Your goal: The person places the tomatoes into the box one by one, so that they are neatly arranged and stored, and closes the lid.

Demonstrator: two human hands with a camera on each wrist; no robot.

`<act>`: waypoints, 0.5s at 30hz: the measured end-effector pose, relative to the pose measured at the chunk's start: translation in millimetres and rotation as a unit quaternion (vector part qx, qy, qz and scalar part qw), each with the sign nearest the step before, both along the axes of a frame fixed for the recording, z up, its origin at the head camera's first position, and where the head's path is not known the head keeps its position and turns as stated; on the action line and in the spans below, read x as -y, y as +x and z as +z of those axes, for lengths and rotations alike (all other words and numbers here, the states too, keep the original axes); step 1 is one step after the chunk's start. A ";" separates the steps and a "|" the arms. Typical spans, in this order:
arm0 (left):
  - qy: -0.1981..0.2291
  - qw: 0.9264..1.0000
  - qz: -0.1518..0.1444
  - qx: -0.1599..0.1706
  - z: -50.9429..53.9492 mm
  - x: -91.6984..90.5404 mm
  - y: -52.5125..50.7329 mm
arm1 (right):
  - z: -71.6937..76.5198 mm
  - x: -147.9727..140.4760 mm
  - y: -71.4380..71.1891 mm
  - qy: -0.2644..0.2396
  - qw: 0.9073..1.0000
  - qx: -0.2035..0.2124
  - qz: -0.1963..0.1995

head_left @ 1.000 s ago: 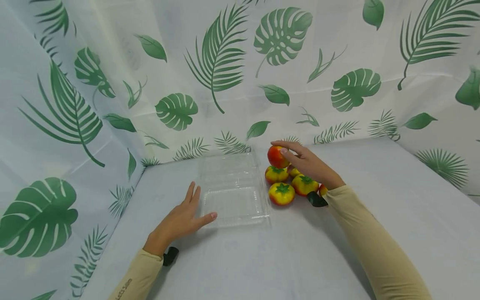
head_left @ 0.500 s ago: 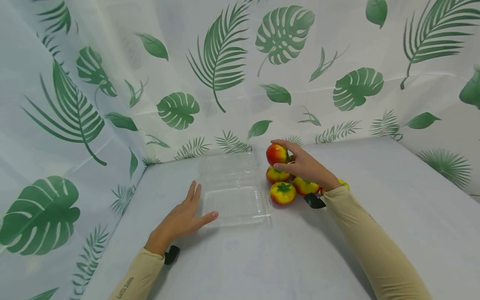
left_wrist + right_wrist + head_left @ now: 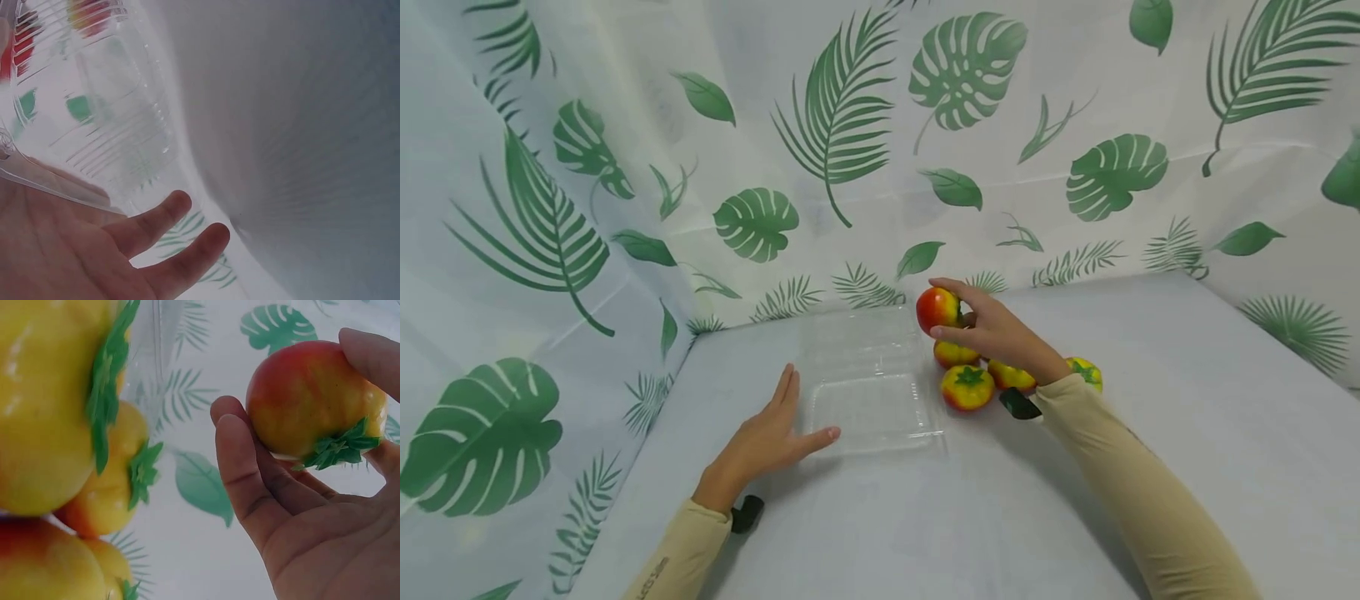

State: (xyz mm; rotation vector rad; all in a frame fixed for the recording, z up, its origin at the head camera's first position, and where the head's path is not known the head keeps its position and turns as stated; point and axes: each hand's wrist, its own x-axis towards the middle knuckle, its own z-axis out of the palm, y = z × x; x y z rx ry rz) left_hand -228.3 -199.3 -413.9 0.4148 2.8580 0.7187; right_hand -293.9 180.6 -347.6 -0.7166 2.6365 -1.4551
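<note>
My right hand [image 3: 992, 325] holds a red and yellow persimmon [image 3: 937, 311] with a green leafy cap, raised beside the right rim of a clear plastic box [image 3: 865, 408]. In the right wrist view, thumb and fingers are curled around this persimmon [image 3: 312, 403], its cap turned toward the palm. My left hand [image 3: 763, 437] lies at the box's left side with fingers extended and thumb apart, holding nothing. The left wrist view shows the box wall [image 3: 119, 125] close by the palm; whether they touch, I cannot tell.
Several more persimmons [image 3: 967, 388] sit on the white table [image 3: 880, 525] right of the box, partly hidden by my right hand and forearm. One persimmon [image 3: 1086, 372] shows beyond the right sleeve. A leaf-patterned cloth [image 3: 865, 125] rises behind the table and at the left.
My right hand has moved left with the persimmon, toward the box's right rim, and a persimmon behind the forearm has come into view. The left hand has barely moved.
</note>
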 end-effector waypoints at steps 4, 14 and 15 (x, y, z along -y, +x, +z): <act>0.003 1.000 0.002 -0.001 0.1 -0.5 -0.1 | 3.7 8.6 1.9 0.004 1.000 0.006 0.003; 0.006 1.000 0.007 0.006 0.9 -2.8 -1.9 | 9.1 24.4 3.8 0.015 1.000 0.004 -0.004; 0.005 1.000 0.007 0.005 0.5 -2.9 -2.0 | 9.1 25.7 3.9 0.015 1.000 0.003 -0.002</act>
